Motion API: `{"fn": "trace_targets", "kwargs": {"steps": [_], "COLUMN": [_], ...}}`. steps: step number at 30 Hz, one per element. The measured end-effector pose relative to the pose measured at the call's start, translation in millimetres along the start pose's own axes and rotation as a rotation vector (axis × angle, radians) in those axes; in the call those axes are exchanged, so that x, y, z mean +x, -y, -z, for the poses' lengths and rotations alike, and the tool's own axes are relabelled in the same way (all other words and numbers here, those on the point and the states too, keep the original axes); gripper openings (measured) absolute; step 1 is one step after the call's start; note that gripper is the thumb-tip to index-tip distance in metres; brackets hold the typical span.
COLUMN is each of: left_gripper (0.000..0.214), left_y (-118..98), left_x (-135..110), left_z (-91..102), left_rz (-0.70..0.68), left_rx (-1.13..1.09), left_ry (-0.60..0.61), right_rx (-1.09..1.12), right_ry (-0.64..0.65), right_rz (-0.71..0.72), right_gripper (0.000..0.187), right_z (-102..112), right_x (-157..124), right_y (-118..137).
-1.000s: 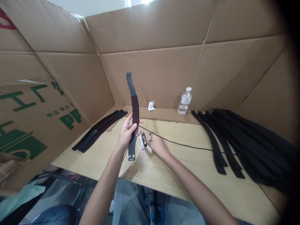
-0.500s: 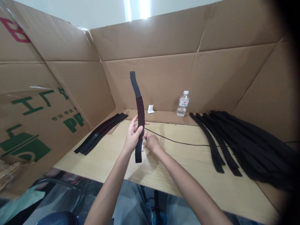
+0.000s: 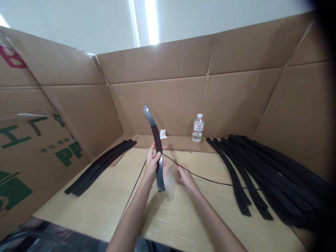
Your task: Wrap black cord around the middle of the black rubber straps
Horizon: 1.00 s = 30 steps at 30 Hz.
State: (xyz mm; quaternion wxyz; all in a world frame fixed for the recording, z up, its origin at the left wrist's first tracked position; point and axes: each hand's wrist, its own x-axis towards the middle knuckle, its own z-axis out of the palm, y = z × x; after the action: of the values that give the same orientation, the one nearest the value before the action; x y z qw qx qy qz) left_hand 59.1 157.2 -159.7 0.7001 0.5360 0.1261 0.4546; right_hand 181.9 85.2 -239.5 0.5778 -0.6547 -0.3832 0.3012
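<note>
My left hand [image 3: 152,162] grips a curved, flat strip [image 3: 160,176] upright above the table. The strip has shiny dark ends, with a small hole at the top, and a dark brown wrapped middle [image 3: 156,138]. A thin dark cord [image 3: 207,178] leaves the strip beside my left fingers and runs right, down to the table. My right hand [image 3: 186,176] is apart from the strip, its curled fingers closed at the cord; motion blurs the fingertips. Another length of dark cord [image 3: 133,189] slants down to the left, passing behind my left forearm.
Several black strips [image 3: 101,166] lie on the table [image 3: 105,208] at left; a larger pile of strips [image 3: 270,171] lies at right. A water bottle [image 3: 197,129] and a crumpled white paper [image 3: 163,134] stand at the back. Cardboard walls [image 3: 157,94] surround the table.
My right hand has moved right, away from the strip. The strip has turned slightly and now shows shiny ends. A cord length shows at left, and the camera view has tilted up.
</note>
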Motion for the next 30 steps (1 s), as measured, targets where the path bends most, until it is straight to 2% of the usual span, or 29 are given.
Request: {"fn": "trace_targets", "kwargs": {"steps": [3,6,10,15,21,25,30], "left_gripper": [0.073,0.069,0.065,0.055,0.056,0.049,0.045], "left_y": [5.3,6.4,5.7,6.2,8.1,10.7,13.2], "left_x": [-1.6,-5.0,-6.5,-6.7,-10.4,-12.8,-13.9], "left_z": [4.9,8.9,15.8,20.8,12.8,8.2,7.3], "left_rz": [0.052,0.111,0.115,0.137,0.165,0.21,0.254], "left_rx": [-0.033,-0.053,-0.075,-0.078,-0.123,-0.152,-0.155], "left_ry": [-0.073,-0.083,-0.087,-0.069,-0.017,0.045,0.086], "right_rx": [0.126,0.18,0.177,0.165,0.146,0.131,0.131], "right_ry": [0.047,0.061,0.106,0.13,0.132,0.135,0.083], "right_rz": [0.05,0.127,0.198,0.215,0.245,0.29,0.371], "right_gripper": [0.045,0.05,0.044,0.038,0.035,0.033,0.031], "right_z": [-10.8,-20.3,-22.4,-21.3,-23.7,-22.6,-21.2], "right_x": [-2.9,-7.5,-14.4,-19.1,-19.0,-19.3,-20.4], "right_y": [-0.1,0.2,-0.6,-0.2,-1.2,1.5,7.9]}}
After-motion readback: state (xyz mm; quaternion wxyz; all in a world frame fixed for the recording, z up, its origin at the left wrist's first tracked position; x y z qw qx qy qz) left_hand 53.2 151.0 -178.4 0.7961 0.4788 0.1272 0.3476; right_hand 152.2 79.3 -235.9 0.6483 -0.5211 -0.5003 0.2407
